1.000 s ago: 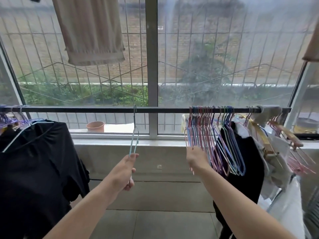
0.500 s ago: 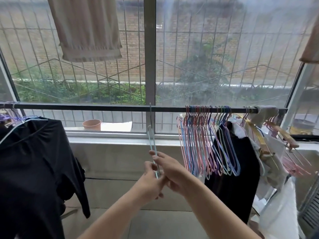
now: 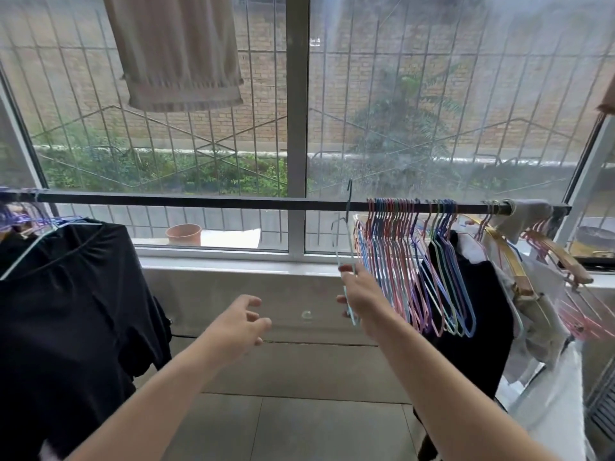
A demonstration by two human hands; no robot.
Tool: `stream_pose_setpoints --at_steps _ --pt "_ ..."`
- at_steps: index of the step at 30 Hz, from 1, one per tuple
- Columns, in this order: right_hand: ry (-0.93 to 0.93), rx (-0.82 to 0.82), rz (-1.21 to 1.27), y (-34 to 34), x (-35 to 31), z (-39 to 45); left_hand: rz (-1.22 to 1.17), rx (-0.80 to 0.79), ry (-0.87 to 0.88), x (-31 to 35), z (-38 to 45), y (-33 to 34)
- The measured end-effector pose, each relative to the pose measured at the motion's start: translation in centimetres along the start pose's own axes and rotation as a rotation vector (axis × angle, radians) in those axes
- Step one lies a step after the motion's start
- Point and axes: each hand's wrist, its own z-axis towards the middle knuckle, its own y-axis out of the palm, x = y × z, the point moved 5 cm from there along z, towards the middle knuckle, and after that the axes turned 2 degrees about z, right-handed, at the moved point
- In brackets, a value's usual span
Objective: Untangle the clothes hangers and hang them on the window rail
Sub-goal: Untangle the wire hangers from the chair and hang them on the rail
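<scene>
Head view: right hand (image 3: pixel 361 296) pinches a pale blue hanger (image 3: pixel 347 261) beside the bunch of hung hangers (image 3: pixel 412 261) on the rail (image 3: pixel 199 198) at centre right, left hand (image 3: pixel 241 322) loose and empty, so hanging looks mostly done.

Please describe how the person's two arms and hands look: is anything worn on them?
Both forearms are bare, with no sleeves in view. The left hand and the right hand wear no gloves. I see no watch, bracelet or ring on them.

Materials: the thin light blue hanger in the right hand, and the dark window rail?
Thin light blue hanger: probably wire with a matte plastic coating; slim rod, bare dark hook. Dark window rail: looks like a painted or coated metal tube; straight, smooth, faint sheen.
</scene>
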Motion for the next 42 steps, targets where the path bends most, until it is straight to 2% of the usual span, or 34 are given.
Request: stream_pose_setpoints --at_steps 6,10,14,18,22,24,30,35,40,42 --pt "0.175 -0.025 -0.06 -1.8 1.7 2.7 0.004 0.051 -0.035 -1.1 -0.6 -2.2" --pt "0.237 0.002 -0.078 -2.1 3.2 2.4 0.006 0.056 -0.05 -1.6 -1.4 -2.7" --pt "0.233 0.072 -0.223 -2.6 3.3 3.0 0.004 0.063 -0.062 -1.6 -2.6 -3.0" --pt "0.061 0.198 -0.534 -3.3 2.1 0.8 -0.013 0.059 -0.111 -2.5 -4.7 -2.8" --pt "-0.274 0.362 -0.771 -1.8 1.1 -3.0 -0.034 0.067 -0.214 -5.4 -7.5 -2.3" --pt "-0.406 0.355 -0.807 0.6 1.4 -4.6 -0.043 0.07 -0.25 -6.9 -9.1 -2.1" --pt "-0.368 -0.183 -0.862 11.8 5.5 -11.4 -0.094 0.086 -0.351 -12.5 -15.9 -2.9" --pt "-0.335 -0.417 -0.95 21.7 8.4 -17.9 -0.186 0.178 -0.442 -19.1 -25.8 -6.7" --pt "-0.462 -0.732 -0.951 35.5 10.8 -33.8 -0.318 0.393 -0.617 -29.1 -42.3 -11.1" --pt "-0.499 -0.907 -0.946 39.9 13.2 -41.6 -0.373 0.47 -0.677 -32.8 -49.2 -11.4"
